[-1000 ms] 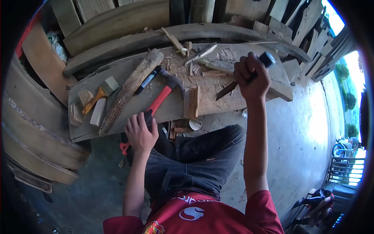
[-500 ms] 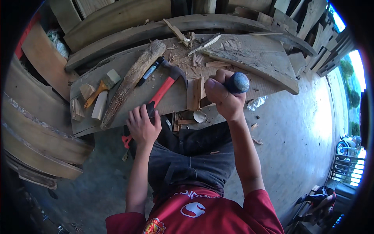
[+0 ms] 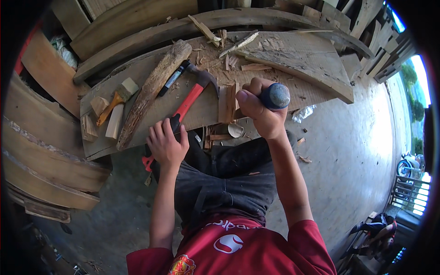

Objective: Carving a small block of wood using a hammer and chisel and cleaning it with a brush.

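My left hand (image 3: 167, 144) lies with fingers spread over the black grip of a red-handled claw hammer (image 3: 189, 101) at the worn plank's (image 3: 311, 59) near edge. My right hand (image 3: 262, 112) is closed round a dark, metal-capped tool (image 3: 276, 96), held upright over the plank's edge; its lower part is hidden. Just left of that hand is a small split wood block (image 3: 226, 103). A dark tube (image 3: 170, 82), a long rough branch (image 3: 151, 96), a yellow-handled brush (image 3: 110, 107) and small wooden blocks (image 3: 89, 128) lie to the left, with chips scattered behind.
Boards stand stacked behind (image 3: 123, 25) and at left (image 3: 50, 169). My legs (image 3: 220, 183) are below the plank over a concrete floor (image 3: 339, 169) with wood scraps. At right are a motorcycle (image 3: 403, 167), a metal railing (image 3: 408, 195) and dark and red shapes (image 3: 373, 233), unclear.
My right hand has come down and toward the left, turning the tool's capped end toward the camera; its blade is now hidden. My left hand stays on the hammer. The view has shifted slightly.
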`<state>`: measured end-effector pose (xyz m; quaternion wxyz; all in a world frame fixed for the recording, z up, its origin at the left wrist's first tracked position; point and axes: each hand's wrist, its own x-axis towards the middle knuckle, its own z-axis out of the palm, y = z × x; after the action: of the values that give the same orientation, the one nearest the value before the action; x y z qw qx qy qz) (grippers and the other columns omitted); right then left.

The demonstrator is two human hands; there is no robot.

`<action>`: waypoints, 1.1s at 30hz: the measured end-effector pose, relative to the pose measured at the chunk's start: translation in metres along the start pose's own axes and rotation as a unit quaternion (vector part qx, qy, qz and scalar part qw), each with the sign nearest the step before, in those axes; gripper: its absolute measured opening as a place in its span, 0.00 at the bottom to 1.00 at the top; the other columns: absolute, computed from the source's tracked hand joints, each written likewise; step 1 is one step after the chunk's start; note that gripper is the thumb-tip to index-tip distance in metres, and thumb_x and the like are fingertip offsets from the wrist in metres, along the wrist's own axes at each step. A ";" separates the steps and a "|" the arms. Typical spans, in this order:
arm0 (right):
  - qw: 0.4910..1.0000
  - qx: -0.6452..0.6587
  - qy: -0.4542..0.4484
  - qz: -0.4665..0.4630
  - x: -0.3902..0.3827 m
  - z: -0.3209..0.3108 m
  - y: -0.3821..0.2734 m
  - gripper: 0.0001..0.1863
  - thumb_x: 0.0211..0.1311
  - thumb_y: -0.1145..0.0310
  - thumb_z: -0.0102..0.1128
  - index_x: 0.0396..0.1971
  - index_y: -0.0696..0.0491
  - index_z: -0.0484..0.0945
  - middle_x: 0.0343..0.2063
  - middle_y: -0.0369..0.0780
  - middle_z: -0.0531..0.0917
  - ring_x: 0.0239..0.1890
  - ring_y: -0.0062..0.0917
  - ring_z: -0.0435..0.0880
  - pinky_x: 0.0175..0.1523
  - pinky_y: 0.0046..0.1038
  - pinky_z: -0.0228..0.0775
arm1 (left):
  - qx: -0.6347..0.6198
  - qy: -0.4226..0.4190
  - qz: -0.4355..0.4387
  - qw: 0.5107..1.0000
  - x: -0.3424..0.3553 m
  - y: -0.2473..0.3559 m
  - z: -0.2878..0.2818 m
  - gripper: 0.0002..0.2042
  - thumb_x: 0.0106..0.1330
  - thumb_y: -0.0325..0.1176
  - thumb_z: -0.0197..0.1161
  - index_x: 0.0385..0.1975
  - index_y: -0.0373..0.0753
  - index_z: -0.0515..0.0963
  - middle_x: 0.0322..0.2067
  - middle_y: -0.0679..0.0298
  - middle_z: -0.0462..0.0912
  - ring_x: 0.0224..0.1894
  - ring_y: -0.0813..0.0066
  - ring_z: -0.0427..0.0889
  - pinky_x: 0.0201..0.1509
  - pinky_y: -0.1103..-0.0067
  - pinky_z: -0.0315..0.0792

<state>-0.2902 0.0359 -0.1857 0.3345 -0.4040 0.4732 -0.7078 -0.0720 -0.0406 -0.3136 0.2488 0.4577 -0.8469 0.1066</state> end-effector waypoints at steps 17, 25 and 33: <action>1.000 0.003 -0.006 -0.017 0.000 0.000 0.003 0.17 0.58 0.76 0.61 0.14 0.52 0.64 0.13 0.28 0.66 0.17 0.11 0.59 0.22 0.19 0.50 | 0.002 -0.023 -0.010 1.000 -0.001 0.002 -0.003 0.18 0.62 0.47 0.58 0.43 0.40 0.73 0.39 0.60 0.75 0.41 0.58 0.75 0.38 0.67 0.67; 0.993 -0.052 -0.042 -0.096 -0.001 0.005 -0.003 0.18 0.57 0.78 0.61 0.14 0.52 0.62 0.13 0.29 0.66 0.17 0.11 0.59 0.22 0.19 0.48 | 0.000 -0.027 -0.016 1.000 0.000 0.003 -0.003 0.18 0.62 0.48 0.58 0.43 0.40 0.74 0.41 0.60 0.76 0.42 0.58 0.75 0.39 0.67 0.67; 0.996 -0.052 -0.016 -0.076 0.001 0.007 -0.002 0.17 0.55 0.76 0.63 0.13 0.53 0.65 0.13 0.29 0.68 0.17 0.11 0.62 0.22 0.19 0.50 | 0.000 -0.028 -0.016 0.999 -0.003 0.001 -0.003 0.18 0.62 0.47 0.58 0.44 0.40 0.74 0.41 0.59 0.75 0.43 0.57 0.75 0.40 0.65 0.68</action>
<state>-0.2843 0.0330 -0.1821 0.2654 -0.4670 0.4719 -0.6991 -0.0704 -0.0374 -0.3127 0.2265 0.4740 -0.8462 0.0893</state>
